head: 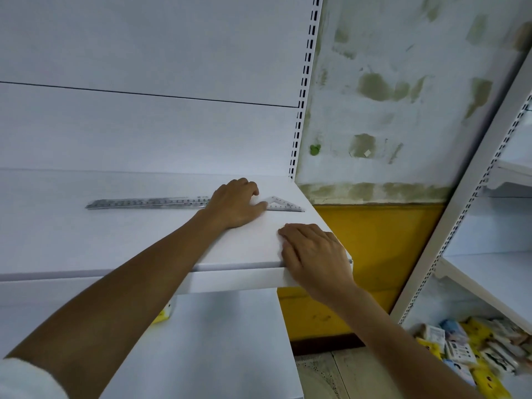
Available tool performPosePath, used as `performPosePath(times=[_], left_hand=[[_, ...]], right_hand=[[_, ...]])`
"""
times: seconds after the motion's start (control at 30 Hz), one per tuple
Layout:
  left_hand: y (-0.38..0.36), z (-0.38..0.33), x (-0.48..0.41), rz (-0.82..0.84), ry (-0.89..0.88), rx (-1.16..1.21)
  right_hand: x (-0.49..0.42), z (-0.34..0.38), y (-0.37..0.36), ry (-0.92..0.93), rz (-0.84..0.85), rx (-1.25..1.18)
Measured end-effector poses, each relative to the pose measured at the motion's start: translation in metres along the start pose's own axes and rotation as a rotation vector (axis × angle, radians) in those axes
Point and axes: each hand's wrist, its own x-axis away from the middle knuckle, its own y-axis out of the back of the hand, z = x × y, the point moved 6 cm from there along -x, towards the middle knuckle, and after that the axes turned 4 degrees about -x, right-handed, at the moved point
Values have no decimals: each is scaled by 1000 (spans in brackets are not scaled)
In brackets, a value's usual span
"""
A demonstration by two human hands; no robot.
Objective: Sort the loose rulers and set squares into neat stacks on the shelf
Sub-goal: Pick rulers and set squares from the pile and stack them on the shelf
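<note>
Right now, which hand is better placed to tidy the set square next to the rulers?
Left. The left hand rests over the right end of the rulers, its thumb at the set square. The right hand lies flat on the shelf front edge, touching neither.

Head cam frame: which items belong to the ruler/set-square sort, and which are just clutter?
Job:
- rulers
- set square
- shelf
- left hand, between the two
- right hand, flat on the shelf's front edge

Lying about:
- packets, heaped at lower right
- yellow packet, below the shelf
</note>
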Motion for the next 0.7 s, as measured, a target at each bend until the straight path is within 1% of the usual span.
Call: performPosePath(times=[0.07,0.13,0.23,0.37,0.5,0.63,0.7], left_hand=[[11,11,11,6,-18,50],[26,26,28,14,-47,49],[62,64,65,-52,-45,-12],[127,132,131,-133,45,-90],[194,201,210,-217,205,-167],[243,262,289,-258,337,-221],[261,290,327,-249,408,-253]], right_hand=[[-12,-9,-4,-56,93,-63],[-26,-8,-5,-84,141,-180],[-57,35,-9,37,119,-261],[-112,138,-22,181,97,-391],[-157,261,-29,332,99,-524],[-172,379,-36,439,109,-654],[-165,431,-51,495,160,-690]])
